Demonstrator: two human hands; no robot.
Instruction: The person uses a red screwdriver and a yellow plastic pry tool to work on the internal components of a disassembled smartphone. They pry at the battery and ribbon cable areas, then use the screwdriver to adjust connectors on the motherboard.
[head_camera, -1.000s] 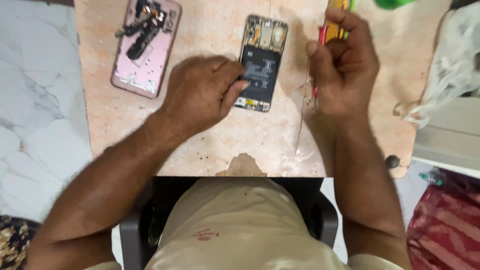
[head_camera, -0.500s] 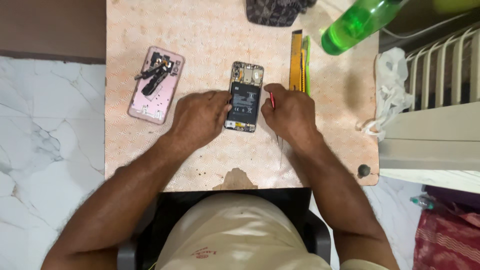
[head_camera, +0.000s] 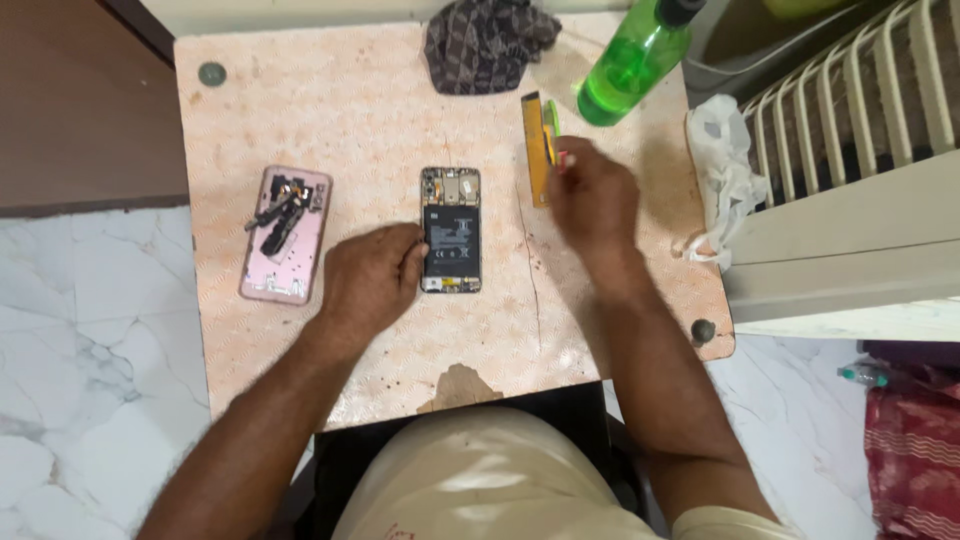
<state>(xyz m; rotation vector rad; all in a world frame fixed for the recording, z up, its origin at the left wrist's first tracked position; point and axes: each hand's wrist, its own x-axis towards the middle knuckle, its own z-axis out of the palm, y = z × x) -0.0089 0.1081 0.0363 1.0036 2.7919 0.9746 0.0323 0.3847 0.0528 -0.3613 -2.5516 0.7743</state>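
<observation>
An opened phone lies flat in the middle of the pinkish table, its black battery and circuit boards showing. My left hand rests on the table with its fingers curled against the phone's left edge, holding it in place. My right hand is up and to the right of the phone, beside a long yellow tool case. Its fingers are pinched on a small red-handled screwdriver, of which only the red tip shows by the case.
A pink back cover with loose dark parts lies left of the phone. A dark cloth and a green bottle are at the far edge, a white plastic bag at the right edge, a white slatted rack beyond.
My right hand has left the phone's right side and moved up and right to the yellow case, carrying the red screwdriver. The left hand stays at the phone. The camera has pulled back.
</observation>
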